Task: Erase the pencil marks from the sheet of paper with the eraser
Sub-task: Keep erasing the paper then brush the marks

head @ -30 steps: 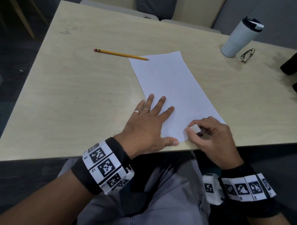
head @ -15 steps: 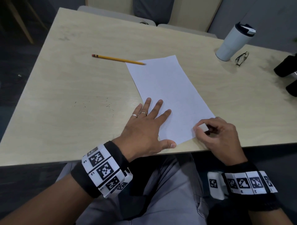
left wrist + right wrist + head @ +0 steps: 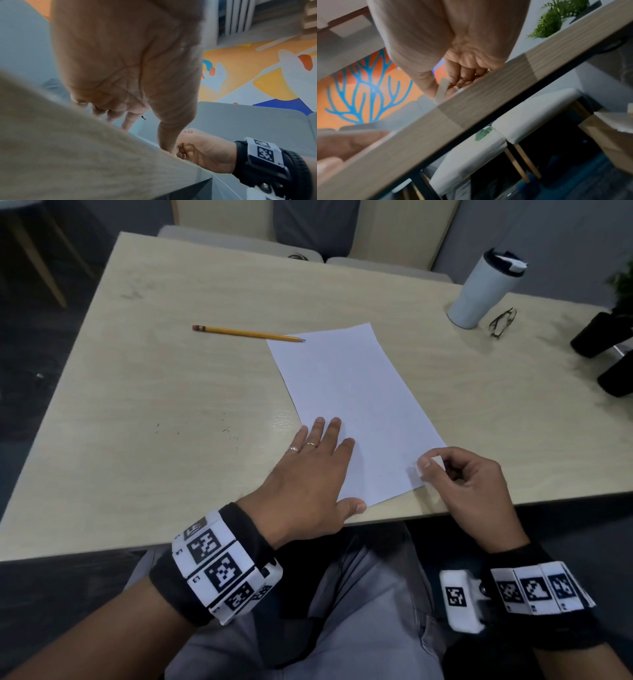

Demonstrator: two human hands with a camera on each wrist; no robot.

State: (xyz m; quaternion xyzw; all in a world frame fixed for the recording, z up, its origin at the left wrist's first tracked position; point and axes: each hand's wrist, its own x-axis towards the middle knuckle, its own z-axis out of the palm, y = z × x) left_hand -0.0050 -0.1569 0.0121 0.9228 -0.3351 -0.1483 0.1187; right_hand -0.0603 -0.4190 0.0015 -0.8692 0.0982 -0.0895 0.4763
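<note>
A white sheet of paper (image 3: 352,405) lies slanted on the pale wooden table (image 3: 171,405); no pencil marks show on it at this size. My left hand (image 3: 315,474) lies flat with straight fingers on the sheet's near left part, holding it down. My right hand (image 3: 459,481) pinches a small white eraser (image 3: 432,464) between thumb and forefinger at the sheet's near right corner. In the right wrist view the eraser (image 3: 442,90) stands on edge against the thumb, just above the table edge (image 3: 471,112).
A yellow pencil (image 3: 248,333) lies beyond the sheet's far left corner. A white tumbler (image 3: 483,290) and folded glasses (image 3: 501,322) stand at the far right, with black objects (image 3: 603,337) at the right edge. Chairs (image 3: 308,231) are behind the table.
My right hand with the eraser has slid right, from the sheet's near middle edge to its near right corner. The left hand has stayed flat on the paper.
</note>
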